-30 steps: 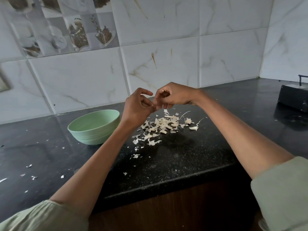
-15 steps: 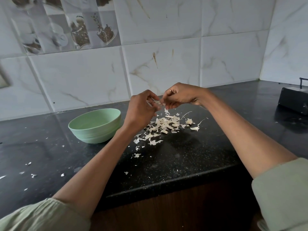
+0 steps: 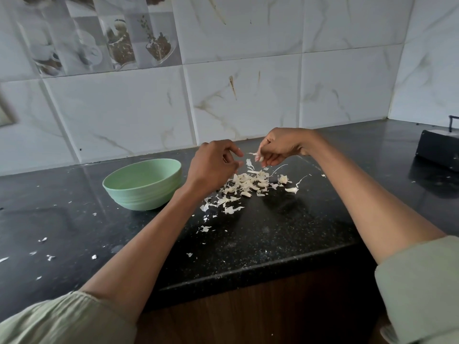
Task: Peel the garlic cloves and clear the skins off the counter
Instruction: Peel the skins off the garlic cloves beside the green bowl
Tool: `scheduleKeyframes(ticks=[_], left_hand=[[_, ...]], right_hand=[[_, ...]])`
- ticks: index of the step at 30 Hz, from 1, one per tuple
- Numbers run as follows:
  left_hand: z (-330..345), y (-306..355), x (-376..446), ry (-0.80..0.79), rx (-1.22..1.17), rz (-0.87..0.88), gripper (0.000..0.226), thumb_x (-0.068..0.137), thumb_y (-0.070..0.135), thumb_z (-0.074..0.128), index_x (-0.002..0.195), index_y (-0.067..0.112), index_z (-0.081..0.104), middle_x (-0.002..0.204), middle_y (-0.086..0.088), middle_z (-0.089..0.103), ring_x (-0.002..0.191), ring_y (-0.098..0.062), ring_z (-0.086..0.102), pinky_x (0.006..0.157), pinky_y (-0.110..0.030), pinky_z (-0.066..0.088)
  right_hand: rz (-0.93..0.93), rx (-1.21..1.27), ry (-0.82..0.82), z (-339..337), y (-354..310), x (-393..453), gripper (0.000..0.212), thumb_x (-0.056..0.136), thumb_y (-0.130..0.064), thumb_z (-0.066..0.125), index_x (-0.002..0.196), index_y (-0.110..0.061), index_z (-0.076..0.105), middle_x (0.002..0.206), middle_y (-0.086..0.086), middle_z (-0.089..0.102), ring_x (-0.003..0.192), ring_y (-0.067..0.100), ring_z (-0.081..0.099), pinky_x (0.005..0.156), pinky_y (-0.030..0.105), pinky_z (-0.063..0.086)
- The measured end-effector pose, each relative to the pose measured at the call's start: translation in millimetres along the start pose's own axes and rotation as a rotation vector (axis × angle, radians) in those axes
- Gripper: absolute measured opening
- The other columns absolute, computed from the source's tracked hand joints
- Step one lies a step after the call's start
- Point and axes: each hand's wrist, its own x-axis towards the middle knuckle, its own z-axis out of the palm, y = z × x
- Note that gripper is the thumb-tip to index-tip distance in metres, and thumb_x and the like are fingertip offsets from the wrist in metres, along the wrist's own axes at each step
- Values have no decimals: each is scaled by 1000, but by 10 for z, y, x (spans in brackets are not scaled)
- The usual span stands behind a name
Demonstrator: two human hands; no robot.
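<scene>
Pale green round bowl: stands on the dark speckled stone counter at the left, just left of the left wrist; whether anything lies inside cannot be told.

Stray skin flecks: small white bits lie scattered on the near-left counter, well apart from the main heap.

Left hand: held above the counter between the bowl and the heap, fingers curled inward with forefinger and thumb drawn together toward the right; whether they pinch a scrap of skin cannot be told.

Heap of papery white garlic skins: lies on the counter below and between the two hands, trailing toward the near left.

Pale garlic clove: sits at the fingertips of the right hand, just right of the left hand's fingertips and above the far edge of the heap; a thin strip of skin sticks out from it to the left, pointing at the left hand.

Right hand: fingers curled down, pinching the clove.

Key relation: the clove's loose strip lies toward the left hand, which is the nearer free hand, so the next pull likely runs leftward, away from the right hand.

Small black box-like object: far right on the counter, well apart.
</scene>
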Motion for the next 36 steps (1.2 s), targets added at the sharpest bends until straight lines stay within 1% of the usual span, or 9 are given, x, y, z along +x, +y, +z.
scheduleKeyframes(ticks=[3, 6, 12, 19, 23, 26, 28, 31, 36], left_hand=[[-17, -7, -4, 2, 26, -7, 25, 78, 16, 88, 94, 31, 75, 72, 12, 71, 69, -2, 65, 78, -40, 60], [-14, -7, -20, -22, 15, 3, 26, 76, 20, 92, 92, 31, 76, 75, 10, 71, 70, -3, 64, 78, -40, 60], [-3, -31, -9, -33, 22, 10, 21, 78, 19, 89, 89, 31, 76, 82, 13, 73, 77, -6, 68, 79, -41, 61], [25, -33, 9, -15, 39, 39, 18, 89, 15, 70, 88, 31, 77, 84, 18, 73, 78, -3, 66, 80, -38, 61], [39, -52, 19, -23, 29, 51, 18, 90, 15, 70, 88, 31, 77, 84, 17, 73, 73, -2, 68, 78, -39, 62], [51, -64, 23, -15, 31, 59, 17, 93, 16, 70, 89, 32, 77, 84, 18, 72, 72, -1, 67, 77, -39, 62], [51, -69, 21, -13, 27, 59, 17, 93, 16, 70, 90, 32, 77, 84, 18, 73, 71, -2, 69, 77, -40, 62], [53, -84, 21, -15, 31, 53, 17, 93, 16, 71, 90, 33, 76, 86, 17, 74, 72, -3, 71, 77, -41, 63], [52, -95, 30, -18, 38, 54, 18, 94, 16, 71, 91, 33, 76, 87, 18, 74, 72, -2, 70, 78, -40, 62]], right_hand=[[45, -61, 84, 9, 55, 25, 21, 99, -19, 72, 105, 1, 76, 83, 9, 77, 58, 3, 68, 60, 15, 59], [71, -81, 103, 9, 99, 32, 21, 95, -24, 77, 94, -4, 76, 73, 1, 76, 55, 0, 65, 55, 14, 56], [136, -48, 57, 44, 156, 30, 16, 94, -12, 77, 99, 3, 76, 80, 10, 77, 57, 4, 71, 54, 15, 57], [159, -166, 79, 51, 150, 44, 12, 92, -18, 79, 88, -7, 76, 78, 5, 77, 53, 2, 68, 48, 14, 52], [134, -215, 83, 75, 151, 52, 19, 89, -28, 83, 81, -12, 77, 74, -2, 78, 66, 6, 72, 64, 18, 58], [119, -240, 87, 88, 148, 52, 21, 85, -28, 88, 88, -8, 81, 85, 4, 81, 87, 19, 78, 87, 31, 63], [120, -242, 92, 105, 129, 46, 21, 84, -25, 88, 92, -6, 81, 85, 4, 81, 89, 19, 79, 91, 33, 62], [155, -186, 89, 116, 107, 33, 15, 88, -22, 84, 85, -11, 76, 75, -2, 77, 69, 6, 72, 80, 24, 59], [258, -76, 51, 118, 107, 42, 15, 93, -23, 78, 86, -12, 70, 78, -1, 69, 63, 3, 58, 55, 11, 49]])
